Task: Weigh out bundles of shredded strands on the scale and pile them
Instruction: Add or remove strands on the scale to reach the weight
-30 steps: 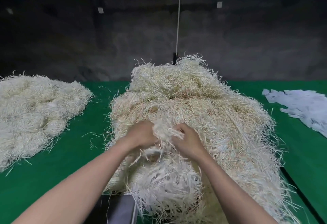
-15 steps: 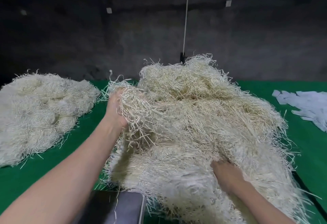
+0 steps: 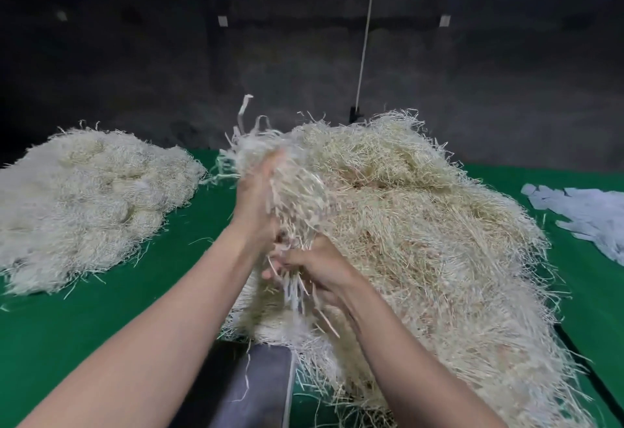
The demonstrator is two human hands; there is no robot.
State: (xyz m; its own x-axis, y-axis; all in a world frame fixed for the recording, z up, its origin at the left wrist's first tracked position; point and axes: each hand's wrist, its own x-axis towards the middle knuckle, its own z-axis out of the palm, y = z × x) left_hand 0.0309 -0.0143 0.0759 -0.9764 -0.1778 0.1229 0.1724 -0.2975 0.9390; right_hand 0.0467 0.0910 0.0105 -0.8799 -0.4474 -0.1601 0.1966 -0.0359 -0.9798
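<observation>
Pale strand bundle [image 3: 297, 191] at 12 o'clock: my right hand [image 3: 320, 267] fingers clamped on it, left hand [image 3: 255, 201] fingers blurry, can't tell.

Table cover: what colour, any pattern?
Plain green, no pattern; the table cover shows best in the head view, left of the big strand pile.

Single head-worn wide-angle view, aimed forward and down across the green table [image 3: 101, 326] from the near edge. Close to the work: left forearm [image 3: 141, 343] and right forearm [image 3: 405, 346] entering from the bottom of the frame. Dark wall [image 3: 135, 72] across the top third.
</observation>
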